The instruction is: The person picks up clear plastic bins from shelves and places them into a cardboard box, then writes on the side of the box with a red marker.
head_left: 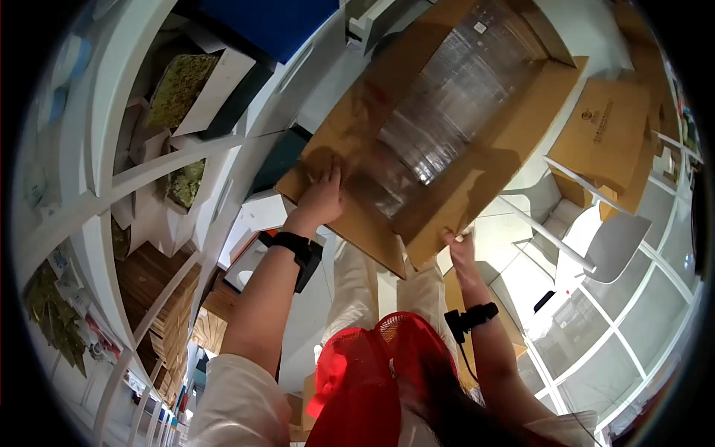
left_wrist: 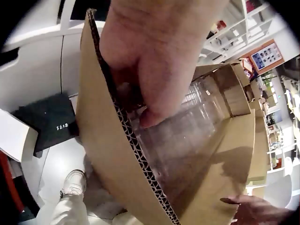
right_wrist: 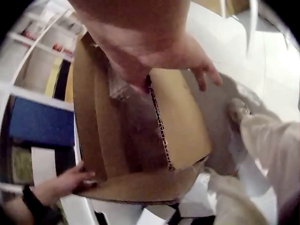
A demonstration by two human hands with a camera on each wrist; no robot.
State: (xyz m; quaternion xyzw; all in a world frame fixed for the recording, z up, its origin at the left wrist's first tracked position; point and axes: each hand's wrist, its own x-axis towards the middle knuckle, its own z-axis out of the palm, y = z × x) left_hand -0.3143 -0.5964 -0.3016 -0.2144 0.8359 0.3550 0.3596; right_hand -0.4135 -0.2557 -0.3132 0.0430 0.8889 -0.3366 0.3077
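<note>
A long open cardboard box (head_left: 514, 127) is held tilted in front of the body, with clear plastic-wrapped, shiny contents (head_left: 439, 112) inside. My left hand (head_left: 319, 203) grips its near left flap, fingers lying on the inner face. At the near right flap, my right hand (head_left: 462, 252) pinches the edge. In the left wrist view the left hand (left_wrist: 154, 61) reaches over the corrugated edge, thumb on the inner side. The right wrist view has the right hand (right_wrist: 164, 58) over a flap edge, its thumb side inside the box and some fingers extended outside.
White shelves (head_left: 171, 160) with display boxes stand at the left, beside a blue box (head_left: 261, 26). Another closed carton (head_left: 603, 134) and a grey-white chair (head_left: 617, 249) are at the right. A dark box (left_wrist: 47, 122) lies on the floor near a shoe (left_wrist: 75, 182).
</note>
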